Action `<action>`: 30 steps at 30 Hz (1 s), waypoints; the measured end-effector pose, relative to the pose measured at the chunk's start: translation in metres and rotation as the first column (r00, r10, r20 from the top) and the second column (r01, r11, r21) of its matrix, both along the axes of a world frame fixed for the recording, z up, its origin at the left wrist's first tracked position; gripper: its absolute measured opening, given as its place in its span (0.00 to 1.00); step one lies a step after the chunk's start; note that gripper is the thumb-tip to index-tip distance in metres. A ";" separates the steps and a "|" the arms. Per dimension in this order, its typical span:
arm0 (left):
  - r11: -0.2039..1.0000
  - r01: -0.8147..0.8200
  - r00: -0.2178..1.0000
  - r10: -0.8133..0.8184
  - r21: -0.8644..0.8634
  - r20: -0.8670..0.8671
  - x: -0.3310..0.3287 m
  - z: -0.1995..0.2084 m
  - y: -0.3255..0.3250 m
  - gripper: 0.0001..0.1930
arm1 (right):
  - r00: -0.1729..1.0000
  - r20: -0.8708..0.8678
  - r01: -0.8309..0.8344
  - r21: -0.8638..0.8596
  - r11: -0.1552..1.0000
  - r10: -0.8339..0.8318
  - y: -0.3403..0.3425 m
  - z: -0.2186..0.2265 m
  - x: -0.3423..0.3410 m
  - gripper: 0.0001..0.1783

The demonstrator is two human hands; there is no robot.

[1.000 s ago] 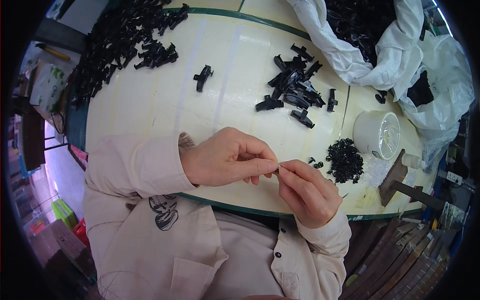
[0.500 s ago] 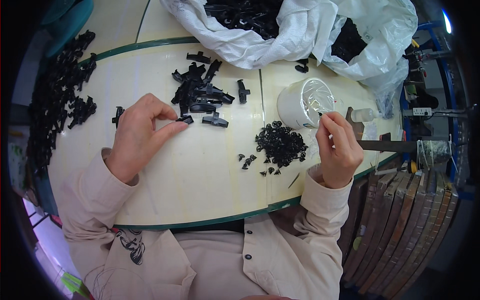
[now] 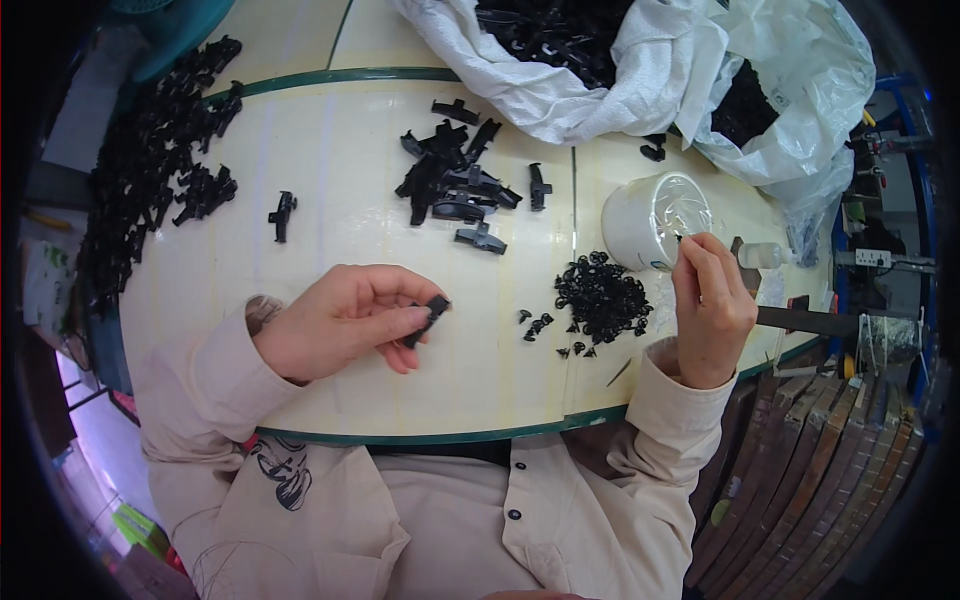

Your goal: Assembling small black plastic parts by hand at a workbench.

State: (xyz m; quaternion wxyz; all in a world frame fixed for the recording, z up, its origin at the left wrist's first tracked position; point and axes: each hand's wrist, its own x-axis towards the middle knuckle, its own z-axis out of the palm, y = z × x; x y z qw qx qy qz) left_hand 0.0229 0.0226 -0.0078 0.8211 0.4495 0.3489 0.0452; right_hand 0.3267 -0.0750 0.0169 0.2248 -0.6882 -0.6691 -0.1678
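My left hand (image 3: 340, 322) is closed on a black plastic clip (image 3: 432, 318), held between thumb and fingers above the near part of the table. My right hand (image 3: 715, 305) pinches a tiny black part (image 3: 680, 238) against the front of a white tub (image 3: 630, 222) with clear film across its top. Its exact shape is too small to tell. A heap of small black round-headed pins (image 3: 602, 300) lies left of that hand, a few scattered beside it. Beyond my left hand is a loose pile of similar black clips (image 3: 432, 170). A single clip (image 3: 283, 216) lies apart to the left.
A large mass of black clips (image 3: 150, 190) covers the table's left side. At the back stand a white woven sack (image 3: 560, 110) and a clear plastic bag (image 3: 810, 120), both holding black parts. A small white bottle (image 3: 762, 255) and a dark bar (image 3: 790, 320) are at the right.
My left hand has lifted a clip from beside the pile and brought it nearer to me and rightward. My right hand stays pinched at the tub. The whole view has shifted slightly.
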 end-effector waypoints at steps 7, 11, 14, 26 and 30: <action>0.978 -0.069 0.990 0.090 -0.195 0.104 0.001 -0.008 -0.004 0.10 | 0.990 -0.140 0.054 0.202 0.978 -0.026 -0.011 0.005 -0.008 0.10; 0.976 -0.045 0.982 0.082 -0.214 0.170 0.002 -0.007 -0.006 0.10 | 0.552 -0.751 -0.132 0.350 0.927 0.362 -0.018 -0.008 -0.068 0.10; 0.968 -0.076 0.971 0.126 -0.238 0.203 0.000 -0.011 -0.009 0.09 | 0.571 -0.719 -0.391 0.186 0.901 0.396 -0.007 -0.014 -0.100 0.13; 0.973 -0.081 0.961 0.134 -0.218 0.242 -0.001 -0.014 -0.013 0.11 | 0.581 -0.720 -0.471 0.082 0.878 0.379 -0.002 -0.014 -0.120 0.14; 0.978 -0.082 0.959 0.129 -0.190 0.251 0.000 -0.015 -0.013 0.11 | 0.580 -0.723 -0.459 0.091 0.884 0.376 -0.001 -0.016 -0.120 0.14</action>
